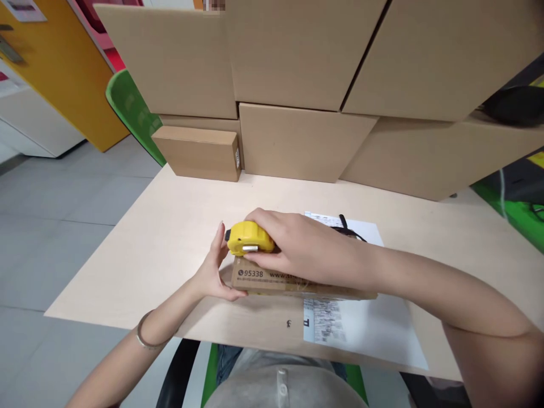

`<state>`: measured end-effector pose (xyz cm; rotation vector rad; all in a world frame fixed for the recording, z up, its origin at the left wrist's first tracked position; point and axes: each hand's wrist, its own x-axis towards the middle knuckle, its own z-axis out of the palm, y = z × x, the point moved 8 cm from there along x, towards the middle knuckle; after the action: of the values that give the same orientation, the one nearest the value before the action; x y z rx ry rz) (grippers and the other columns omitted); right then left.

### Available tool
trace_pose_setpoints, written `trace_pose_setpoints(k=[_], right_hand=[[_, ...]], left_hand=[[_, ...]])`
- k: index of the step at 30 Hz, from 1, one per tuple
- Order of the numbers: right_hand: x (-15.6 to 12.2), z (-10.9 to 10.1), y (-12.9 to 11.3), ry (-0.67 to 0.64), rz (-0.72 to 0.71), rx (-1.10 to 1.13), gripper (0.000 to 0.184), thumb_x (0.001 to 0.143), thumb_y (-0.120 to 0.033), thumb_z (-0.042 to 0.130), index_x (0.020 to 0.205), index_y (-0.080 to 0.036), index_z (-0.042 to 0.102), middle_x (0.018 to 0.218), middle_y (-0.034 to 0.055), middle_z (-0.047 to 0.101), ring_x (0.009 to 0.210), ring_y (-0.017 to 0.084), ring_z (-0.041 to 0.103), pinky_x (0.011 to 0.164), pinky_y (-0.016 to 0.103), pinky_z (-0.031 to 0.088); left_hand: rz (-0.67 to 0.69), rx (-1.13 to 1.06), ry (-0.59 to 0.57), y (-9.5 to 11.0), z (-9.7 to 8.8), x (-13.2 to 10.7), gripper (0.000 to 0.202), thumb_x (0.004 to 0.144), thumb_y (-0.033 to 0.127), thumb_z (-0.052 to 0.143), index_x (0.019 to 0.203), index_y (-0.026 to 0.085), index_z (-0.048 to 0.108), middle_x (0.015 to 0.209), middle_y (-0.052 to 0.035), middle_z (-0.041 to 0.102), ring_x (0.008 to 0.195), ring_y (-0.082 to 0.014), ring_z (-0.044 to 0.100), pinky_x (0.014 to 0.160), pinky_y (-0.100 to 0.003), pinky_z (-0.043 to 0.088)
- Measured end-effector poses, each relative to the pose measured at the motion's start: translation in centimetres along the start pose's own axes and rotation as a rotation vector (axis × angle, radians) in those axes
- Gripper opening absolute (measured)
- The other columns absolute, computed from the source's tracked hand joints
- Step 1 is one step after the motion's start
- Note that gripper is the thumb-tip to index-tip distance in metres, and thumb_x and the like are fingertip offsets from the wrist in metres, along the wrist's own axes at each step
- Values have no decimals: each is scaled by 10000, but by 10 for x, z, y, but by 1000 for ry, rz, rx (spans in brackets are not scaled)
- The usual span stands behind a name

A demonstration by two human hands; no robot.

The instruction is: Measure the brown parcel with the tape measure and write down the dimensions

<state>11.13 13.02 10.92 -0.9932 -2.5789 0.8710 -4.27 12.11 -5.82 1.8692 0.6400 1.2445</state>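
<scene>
My right hand [306,243] is closed round a yellow tape measure [249,233], which sits at the top edge of a brown cardboard box [263,276]. Printing on the box's near side shows "95338" and part of a web address. Around the box's left end wraps my left hand [212,275], its thumb at the near lower corner and its fingers on the far side beside the tape measure. Whether any tape is drawn out, I cannot tell. The right hand and forearm hide much of the box's top.
Printed paper [378,334] lies under the box's right part. A thin black object [343,222] shows behind my right wrist. At the back left stands a smaller closed carton [199,156], against tall cardboard panels [297,141]. A green chair [130,107] is beyond the table [114,266].
</scene>
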Motion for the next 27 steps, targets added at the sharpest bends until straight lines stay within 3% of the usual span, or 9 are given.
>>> trace_pose_setpoints(k=[3,6,11,13,16,22,24,27], right_hand=[[-8,2,9,10,37,-52,241,966,-375,623,1134,-208,581,1046,57,720,852,209,666,683,299,452],[-39,-9,33,64,107,-41,263,953,-427,636,1141,-247,596,966,19,714,770,186,650,651,288,457],[-128,-43,88,179,275,-95,262,909,-468,690,1099,-296,634,813,-6,672,575,151,571,522,278,451],[-161,-54,109,267,356,-105,286,882,-470,710,1105,-307,634,828,19,696,587,175,602,495,286,471],[-189,-56,129,319,434,-70,267,877,-467,709,1086,-322,628,825,28,706,605,199,633,493,298,500],[-191,-54,127,278,439,-72,302,860,-498,712,1094,-334,615,788,7,692,557,201,616,459,316,485],[-178,-59,115,265,402,-109,281,854,-495,712,1054,-313,635,754,12,686,537,202,600,447,319,462],[-134,-52,90,175,324,-123,248,883,-494,686,987,-276,633,767,14,694,586,204,618,504,315,460]], left_hand=[[120,116,-58,14,2,6,1205,641,487,917,1605,471,194,1640,-84,364,1478,-415,402,1198,-611,362],[205,162,-121,30,7,17,1014,700,523,869,1567,442,349,1645,-87,332,1472,-430,391,1170,-632,392],[188,150,-129,35,7,24,928,730,550,837,1541,424,405,1607,-108,357,1453,-440,400,1149,-665,403],[191,159,-126,33,7,23,926,728,553,834,1539,420,407,1603,-109,364,1455,-441,392,1142,-665,407],[205,174,-124,30,7,21,918,735,546,824,1540,392,410,1602,-117,368,1460,-438,380,1140,-663,403],[217,195,-118,30,6,21,882,768,567,788,1539,382,403,1603,-113,367,1470,-411,374,1149,-649,396],[218,197,-116,29,6,21,886,770,572,785,1543,377,399,1610,-111,359,1474,-407,372,1158,-643,390],[241,175,-112,28,7,18,959,751,556,811,1571,371,350,1633,-104,333,1494,-398,349,1190,-626,362]])
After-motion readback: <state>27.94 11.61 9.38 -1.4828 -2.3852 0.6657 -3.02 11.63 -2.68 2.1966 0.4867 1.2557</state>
